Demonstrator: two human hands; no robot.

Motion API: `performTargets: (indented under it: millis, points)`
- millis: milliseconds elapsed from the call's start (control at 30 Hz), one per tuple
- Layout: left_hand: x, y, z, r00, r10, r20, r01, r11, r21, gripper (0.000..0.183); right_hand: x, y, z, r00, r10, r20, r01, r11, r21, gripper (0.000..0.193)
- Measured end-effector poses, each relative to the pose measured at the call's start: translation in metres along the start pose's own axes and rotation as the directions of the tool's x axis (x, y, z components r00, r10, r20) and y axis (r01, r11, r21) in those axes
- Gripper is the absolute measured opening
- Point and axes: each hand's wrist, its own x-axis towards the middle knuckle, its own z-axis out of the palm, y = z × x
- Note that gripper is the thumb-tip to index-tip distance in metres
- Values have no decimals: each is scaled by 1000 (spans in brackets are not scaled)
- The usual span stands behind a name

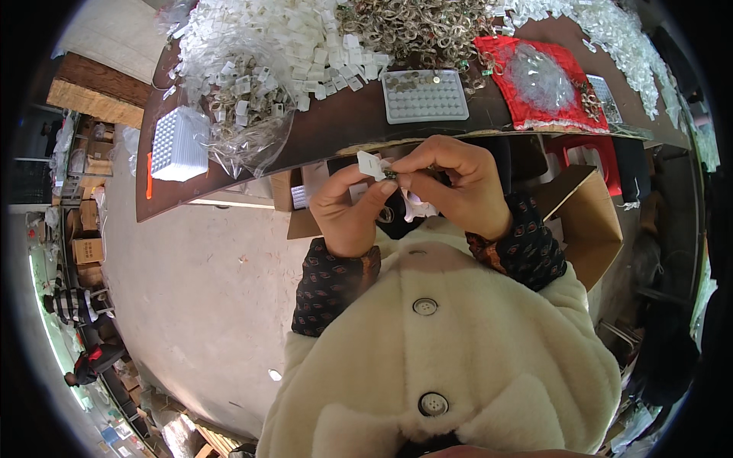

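Just off the table's front edge, both my hands meet at chest height. Between the thumb and fingers of my left hand (345,212) is a small white rectangular tag (370,165), standing up above the fingertips. My right hand (460,187) is closed in a pinch right beside it, touching a tiny dark metallic piece (390,175) at the tag's lower end. The fingers hide most of that piece. On the table straight ahead stands a white tray with rows of round pockets (424,107), a few small pieces along its far edge.
Beyond lie heaps of white tags (321,53) and metallic rings (420,29). A clear bag of tags (248,107) and stacked white trays (180,145) sit left. Clear plastic pieces (538,80) rest on red cloth (510,65) at right. An open cardboard box (592,221) stands below the table edge.
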Motion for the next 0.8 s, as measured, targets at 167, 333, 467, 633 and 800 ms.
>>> performTargets:
  millis: [167,333,467,633,800]
  points:
    - [1,-12,4,995,-40,-93,28,991,-130,20,0,4,-1,992,-126,16,127,987,-97,20]
    - [2,-23,13,978,-12,-210,5,1000,-31,21,1,16,3,995,-94,-37,88,988,-129,21]
    - [3,-29,20,970,-4,-244,-3,1000,-30,23,6,22,6,996,-2,-92,3,1000,9,22]
    - [9,-34,21,972,37,-234,-28,999,42,19,9,14,-6,998,30,-58,-36,994,-102,20]
    - [12,-35,19,982,15,-191,-13,1000,11,17,15,19,-7,996,-55,-72,38,975,-220,20]
